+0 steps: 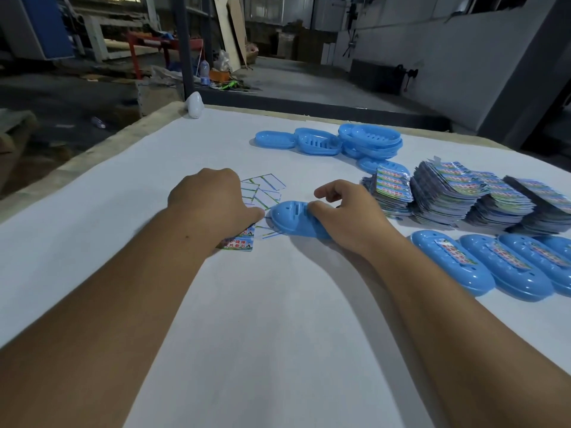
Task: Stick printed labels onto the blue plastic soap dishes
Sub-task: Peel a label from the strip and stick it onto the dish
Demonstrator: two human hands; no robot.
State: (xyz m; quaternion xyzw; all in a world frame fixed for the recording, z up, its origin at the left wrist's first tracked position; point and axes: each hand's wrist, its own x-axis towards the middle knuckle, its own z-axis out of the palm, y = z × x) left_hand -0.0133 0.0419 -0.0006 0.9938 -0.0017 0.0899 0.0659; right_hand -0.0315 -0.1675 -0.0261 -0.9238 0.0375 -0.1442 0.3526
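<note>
Two bare hands work near the middle of the white worktop. The right hand holds one blue soap dish turned bottom-up on the worktop, its thumb and fingers curled over the dish's right end. The left hand rests just beside the dish's left end, knuckles up, fingers curled down onto a printed label whose coloured corner shows beneath the wrist; whether the grip pinches it cannot be told. Several white backing slips, at least five, lie scattered just beyond the left hand. Toward the far edge sit unlabelled soap dishes: two lying single, then a nested stack whose count cannot be told, and one more partly hidden behind the labels. Along the right edge stand about four tall piles of printed labels, leaning and overlapping one another. Nearer the near-right corner, four labelled soap dishes lie side by side, bottom-up, each with a coloured label across it; the fourth is cut by the frame. One white rounded object stands at the far-left edge.
</note>
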